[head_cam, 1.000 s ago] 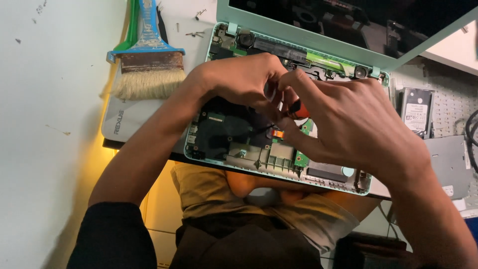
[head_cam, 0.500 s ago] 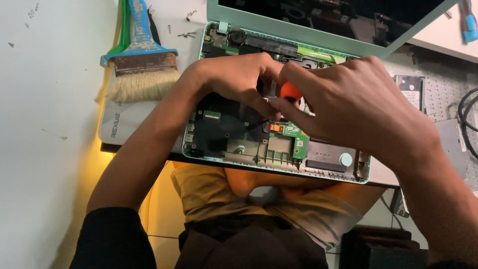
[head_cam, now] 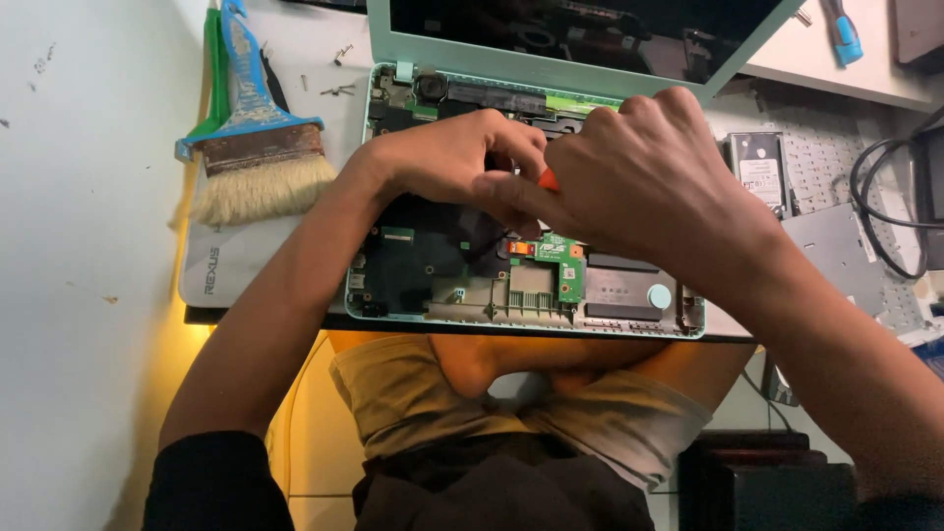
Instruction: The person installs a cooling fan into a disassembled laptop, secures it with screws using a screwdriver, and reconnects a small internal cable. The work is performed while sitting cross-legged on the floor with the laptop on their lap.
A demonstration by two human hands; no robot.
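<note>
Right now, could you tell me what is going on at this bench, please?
A person sits over an opened laptop with its inner boards exposed and its screen tilted back. Both hands meet over the middle: the right hand grips an orange-handled tool, mostly hidden, and the left hand steadies beside it. A wide paintbrush lies to the left, and a hard drive lies to the right.

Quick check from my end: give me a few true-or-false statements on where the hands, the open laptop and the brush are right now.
1. Both hands, left hand and right hand, meet over the opened laptop. True.
2. The paintbrush lies right of the laptop. False: it lies to its left.
3. An orange-handled tool shows between the fingers. True.
4. The laptop's internals are covered. False: the circuit boards are exposed.
</note>
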